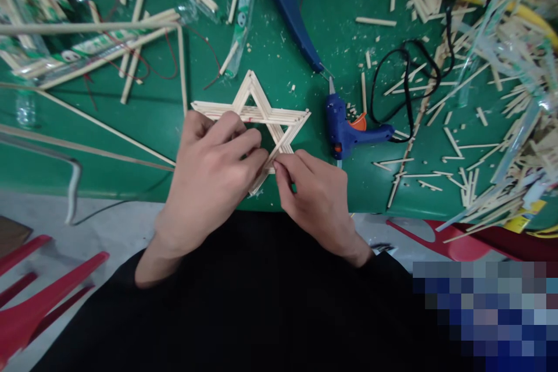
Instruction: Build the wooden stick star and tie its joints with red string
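Note:
A six-pointed star (267,114) built from thin wooden sticks lies on the green table near its front edge. My left hand (213,168) is curled over the star's left and lower part, its fingers bent and pressed onto the sticks. The right hand (314,195) pinches at the lower right arm of the star with thumb and forefinger, beside the left fingertips. Both hands hide much of the star's lower half. A blue glue gun (344,125) with an orange trigger lies just right of the star, its nozzle pointing away from me.
Blue pliers-like handle (288,11) reaches in from the back. Loose sticks (468,186) and plastic wrappers cover the right side. A black cord (407,93) loops behind the glue gun. Wrapped chopsticks (108,43) and a stick frame (182,70) lie left. Red chairs (52,314) stand below.

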`<state>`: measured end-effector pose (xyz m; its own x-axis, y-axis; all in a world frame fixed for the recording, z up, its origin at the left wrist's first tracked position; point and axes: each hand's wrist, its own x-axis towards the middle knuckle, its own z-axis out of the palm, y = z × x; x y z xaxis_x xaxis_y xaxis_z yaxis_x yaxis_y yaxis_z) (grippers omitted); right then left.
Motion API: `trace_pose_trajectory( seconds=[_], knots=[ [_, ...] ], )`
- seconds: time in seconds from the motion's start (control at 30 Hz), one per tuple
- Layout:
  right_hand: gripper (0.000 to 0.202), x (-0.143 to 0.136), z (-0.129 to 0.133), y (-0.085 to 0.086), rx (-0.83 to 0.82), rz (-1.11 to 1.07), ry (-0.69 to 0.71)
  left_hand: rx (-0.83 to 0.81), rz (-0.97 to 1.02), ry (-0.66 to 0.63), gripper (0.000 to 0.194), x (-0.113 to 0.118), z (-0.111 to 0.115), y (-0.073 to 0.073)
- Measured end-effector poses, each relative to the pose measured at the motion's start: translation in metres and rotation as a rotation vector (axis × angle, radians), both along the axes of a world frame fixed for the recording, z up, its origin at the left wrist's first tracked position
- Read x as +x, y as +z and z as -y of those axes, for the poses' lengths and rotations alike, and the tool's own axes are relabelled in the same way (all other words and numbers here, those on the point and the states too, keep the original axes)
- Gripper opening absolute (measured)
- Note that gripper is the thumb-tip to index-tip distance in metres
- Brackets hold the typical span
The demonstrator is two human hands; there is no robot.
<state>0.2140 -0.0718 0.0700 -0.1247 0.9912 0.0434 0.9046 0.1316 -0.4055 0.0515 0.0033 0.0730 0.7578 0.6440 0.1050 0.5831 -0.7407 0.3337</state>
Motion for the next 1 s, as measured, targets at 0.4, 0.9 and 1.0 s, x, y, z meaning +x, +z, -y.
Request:
trace_pose_trajectory(
  seconds=[0.4, 0.9, 1.0],
  knots=[
    [0.018, 0.006, 0.001, -0.008, 0.034, -0.313, -0.150, 0.146, 0.047, 0.010, 0.018, -0.003, 0.003, -0.001],
    [0.018, -0.001, -0.012, -0.004, -0.051, -0.336, -0.230, 0.001, 0.164, -0.016, 0.013, -0.002, 0.002, -0.004],
    [0.019, -0.003, -0.014, -0.007, -0.039, -0.351, -0.245, -0.033, 0.197, -0.017, 0.017, -0.001, 0.001, -0.003]
  ],
)
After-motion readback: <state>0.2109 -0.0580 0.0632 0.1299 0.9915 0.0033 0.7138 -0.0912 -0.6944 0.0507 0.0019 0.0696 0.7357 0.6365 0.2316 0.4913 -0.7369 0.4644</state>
